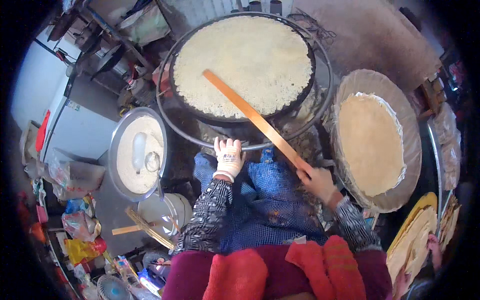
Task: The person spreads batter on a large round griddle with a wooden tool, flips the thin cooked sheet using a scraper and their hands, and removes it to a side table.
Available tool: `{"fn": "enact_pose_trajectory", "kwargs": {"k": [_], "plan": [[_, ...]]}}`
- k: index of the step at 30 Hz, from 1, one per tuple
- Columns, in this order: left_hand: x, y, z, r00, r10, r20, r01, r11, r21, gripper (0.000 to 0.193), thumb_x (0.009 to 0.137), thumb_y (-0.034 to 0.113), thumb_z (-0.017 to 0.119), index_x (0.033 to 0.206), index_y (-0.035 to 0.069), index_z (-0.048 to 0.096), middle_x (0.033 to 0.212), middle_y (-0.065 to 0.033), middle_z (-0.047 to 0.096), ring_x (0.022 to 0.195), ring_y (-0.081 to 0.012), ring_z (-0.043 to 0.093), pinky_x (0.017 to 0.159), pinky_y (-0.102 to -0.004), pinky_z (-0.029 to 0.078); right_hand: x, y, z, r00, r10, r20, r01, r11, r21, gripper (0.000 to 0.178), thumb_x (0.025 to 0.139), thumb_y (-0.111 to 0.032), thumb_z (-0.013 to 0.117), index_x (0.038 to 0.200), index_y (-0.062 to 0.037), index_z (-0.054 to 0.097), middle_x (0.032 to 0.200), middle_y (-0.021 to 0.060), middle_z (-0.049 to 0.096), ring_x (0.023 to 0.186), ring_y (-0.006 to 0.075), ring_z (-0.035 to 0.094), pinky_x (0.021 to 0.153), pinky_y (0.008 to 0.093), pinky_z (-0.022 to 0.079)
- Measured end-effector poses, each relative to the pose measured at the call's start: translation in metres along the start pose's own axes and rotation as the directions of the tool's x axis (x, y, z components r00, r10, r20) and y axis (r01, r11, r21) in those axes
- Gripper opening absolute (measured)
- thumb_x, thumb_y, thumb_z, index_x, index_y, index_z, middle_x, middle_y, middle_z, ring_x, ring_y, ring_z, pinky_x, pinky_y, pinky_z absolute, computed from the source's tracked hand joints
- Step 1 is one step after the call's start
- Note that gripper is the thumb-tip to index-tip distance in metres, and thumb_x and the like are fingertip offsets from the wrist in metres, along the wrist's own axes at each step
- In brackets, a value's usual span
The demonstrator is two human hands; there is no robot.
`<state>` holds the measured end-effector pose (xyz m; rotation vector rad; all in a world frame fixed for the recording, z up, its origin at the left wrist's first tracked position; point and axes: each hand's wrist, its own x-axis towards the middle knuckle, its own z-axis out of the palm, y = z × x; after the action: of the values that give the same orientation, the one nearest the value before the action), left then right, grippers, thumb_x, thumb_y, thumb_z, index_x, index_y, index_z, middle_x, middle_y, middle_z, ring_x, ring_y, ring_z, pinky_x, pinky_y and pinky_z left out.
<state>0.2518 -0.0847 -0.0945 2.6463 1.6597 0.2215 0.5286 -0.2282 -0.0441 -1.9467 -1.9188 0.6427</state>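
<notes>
A large round black griddle (305, 95) in front of me is covered by a thin pale crepe (245, 60). My bare right hand (316, 181) grips the near end of a long flat wooden stick (250, 112), whose far end lies on the crepe's middle. My left hand (228, 156), in a white knit glove, rests with its fingers over the metal ring (170, 120) that circles the griddle, at its near edge.
At right a wide round tray (395, 95) holds a stack of finished crepes (370, 142). A metal basin of pale batter (135, 155) with a ladle (152, 162) stands at left, a white bucket (165, 212) below it. Clutter and bags line the left side.
</notes>
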Motion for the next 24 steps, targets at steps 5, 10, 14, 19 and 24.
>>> {"fn": "enact_pose_trajectory", "kwargs": {"k": [5, 10, 14, 19, 24], "plan": [[0.016, -0.007, 0.013, 0.999, 0.053, -0.002, -0.053, 0.998, -0.023, 0.034, 0.067, 0.031, 0.075, 0.094, 0.014, 0.063, 0.096, -0.0093, 0.063, 0.101, -0.0316, 0.055, 0.102, -0.0511, 0.030, 0.095, 0.042, -0.017, 0.997, 0.014, -0.076, -0.035, 0.959, -0.281, 0.042, 0.093, -0.033, 0.051, 0.135, -0.0343, 0.045, 0.073, 0.0186, 0.065, 0.068, 0.0382, 0.064, 0.065, 0.0497, 0.051], [0.013, -0.061, 0.015, 1.000, 0.013, -0.008, -0.012, 0.998, 0.059, 0.026, 0.065, 0.034, 0.075, 0.081, 0.016, 0.066, 0.085, -0.0058, 0.064, 0.097, -0.0298, 0.057, 0.100, -0.0503, 0.033, 0.158, 0.064, -0.037, 0.981, 0.083, -0.175, -0.120, 0.969, -0.214, 0.045, 0.092, -0.030, 0.057, 0.135, -0.0397, 0.048, 0.092, 0.0219, 0.066, 0.083, 0.0422, 0.064, 0.074, 0.0480, 0.052], [0.031, -0.131, 0.006, 0.999, 0.032, 0.038, -0.039, 0.978, 0.207, 0.017, 0.068, 0.028, 0.068, 0.079, 0.016, 0.070, 0.086, -0.0090, 0.065, 0.105, -0.0314, 0.055, 0.106, -0.0502, 0.031, 0.212, 0.120, -0.064, 0.903, 0.259, -0.342, -0.282, 0.959, -0.019, 0.046, 0.091, -0.033, 0.057, 0.136, -0.0409, 0.046, 0.096, 0.0265, 0.064, 0.090, 0.0422, 0.064, 0.079, 0.0459, 0.050], [0.061, -0.196, -0.007, 0.984, -0.012, 0.179, -0.047, 0.946, 0.322, 0.014, 0.070, 0.017, 0.063, 0.078, 0.017, 0.074, 0.091, -0.0088, 0.066, 0.108, -0.0286, 0.055, 0.111, -0.0435, 0.028, 0.250, 0.143, -0.068, 0.847, 0.421, -0.323, -0.374, 0.906, 0.199, 0.047, 0.092, -0.027, 0.060, 0.137, -0.0345, 0.049, 0.081, 0.0138, 0.064, 0.070, 0.0268, 0.062, 0.065, 0.0383, 0.050], [0.072, -0.230, 0.000, 0.979, 0.032, 0.200, -0.132, 0.852, 0.507, 0.016, 0.074, 0.015, 0.059, 0.078, 0.018, 0.074, 0.084, -0.0045, 0.067, 0.099, -0.0221, 0.059, 0.110, -0.0399, 0.030, 0.198, 0.082, -0.054, 0.914, 0.396, -0.088, -0.266, 0.749, 0.607, 0.046, 0.097, -0.015, 0.054, 0.141, -0.0255, 0.047, 0.060, -0.0055, 0.046, 0.043, 0.0059, 0.042, 0.034, 0.0239, 0.035]]}}
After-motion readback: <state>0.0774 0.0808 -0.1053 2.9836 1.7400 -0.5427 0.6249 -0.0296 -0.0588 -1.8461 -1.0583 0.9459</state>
